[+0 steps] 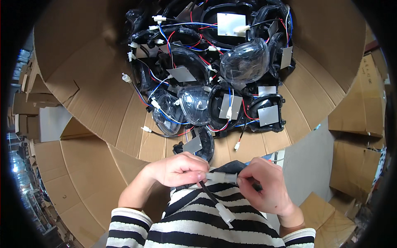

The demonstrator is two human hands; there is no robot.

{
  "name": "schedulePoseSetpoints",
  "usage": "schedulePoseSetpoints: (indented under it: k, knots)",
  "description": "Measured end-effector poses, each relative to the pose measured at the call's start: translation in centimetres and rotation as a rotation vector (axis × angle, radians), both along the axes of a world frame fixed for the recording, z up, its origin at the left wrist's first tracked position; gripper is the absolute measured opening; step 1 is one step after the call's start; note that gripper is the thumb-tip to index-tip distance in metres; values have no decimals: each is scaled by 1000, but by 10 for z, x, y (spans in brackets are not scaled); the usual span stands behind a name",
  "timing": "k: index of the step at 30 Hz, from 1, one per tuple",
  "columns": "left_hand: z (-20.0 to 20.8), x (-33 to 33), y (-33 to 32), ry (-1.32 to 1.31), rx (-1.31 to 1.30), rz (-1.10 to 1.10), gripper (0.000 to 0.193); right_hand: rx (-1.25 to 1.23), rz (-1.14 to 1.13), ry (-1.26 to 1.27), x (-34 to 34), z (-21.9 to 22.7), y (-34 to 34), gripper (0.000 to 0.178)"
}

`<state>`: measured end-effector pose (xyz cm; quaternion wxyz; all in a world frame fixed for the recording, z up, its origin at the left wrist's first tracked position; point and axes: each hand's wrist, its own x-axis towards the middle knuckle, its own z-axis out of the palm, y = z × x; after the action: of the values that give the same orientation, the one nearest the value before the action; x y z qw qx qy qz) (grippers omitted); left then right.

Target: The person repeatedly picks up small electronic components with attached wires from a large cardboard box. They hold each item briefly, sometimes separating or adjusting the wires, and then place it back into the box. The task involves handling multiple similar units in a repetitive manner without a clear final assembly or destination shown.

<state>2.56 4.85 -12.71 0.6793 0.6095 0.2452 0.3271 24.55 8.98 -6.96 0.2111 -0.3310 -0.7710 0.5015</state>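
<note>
cardboard (103,107) behind; left fingers (193,177) and right fingers (248,190), pinched closed, hold one pale connector (217,177).

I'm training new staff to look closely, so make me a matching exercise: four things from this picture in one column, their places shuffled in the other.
Things
1. Left hand
2. Clear-lensed lamp units
3. Right hand
4. Dangling connector

Places
A. At the right end of the pale connector held between the hands
B. At the end of a black lead, in front of the striped top
C. At the left end of that same held piece
D. Inside the large cardboard box

Right pairs: 1-C, 2-D, 3-A, 4-B
</note>
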Motion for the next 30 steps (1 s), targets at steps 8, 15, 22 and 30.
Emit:
schedulePoseSetpoints:
  k: [8, 15, 22, 30]
  knots:
    - [7, 2, 10, 40, -22, 41, 20, -2, -37, -81, -5, -7, 4, 11]
    - [6, -6, -9, 17, -202, 202, 17, -102, 133, 160, 32, -17, 9, 3]
    - [8, -3, -10, -114, -230, 228, 17, -201, 201, 232, 30, 0, 2, 9]
    - [3, -5, -19, -84, -219, 269, 13, -103, 239, 192, 24, 9, 6, 11]
